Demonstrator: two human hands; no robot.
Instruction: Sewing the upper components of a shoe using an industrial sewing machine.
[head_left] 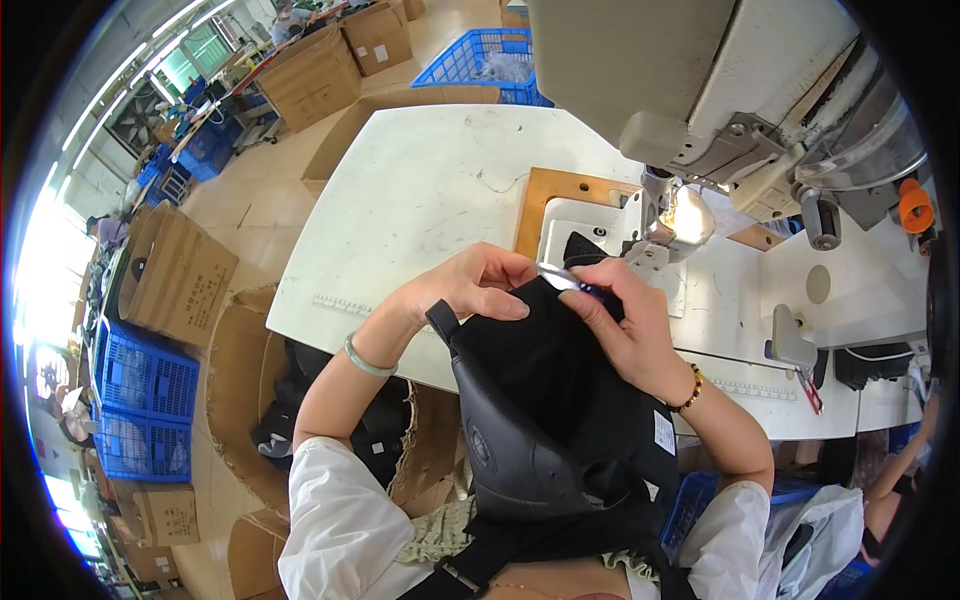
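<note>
A black fabric bag [530, 360] with a smooth leather-like panel [500, 420] hangs over the table's front edge, against my body. My left hand [480, 285] pinches its upper edge between thumb and fingers. In my right hand [625, 315] are small silver thread snips [558, 276], their blades at the bag's edge close to the left fingertips; the fingers hide most of the handle. A short black strap end [583, 248] sticks up just beyond the snips. White labels [664, 432] show on the bag's right side.
A sewing machine head [690, 90] overhangs the white table [430, 190] at the right, its lit needle area [685, 215] just beyond my hands. An open carton [240, 400] with black pieces stands at the left. Blue crates [145, 390] and a blue basket [480, 60] stand farther off.
</note>
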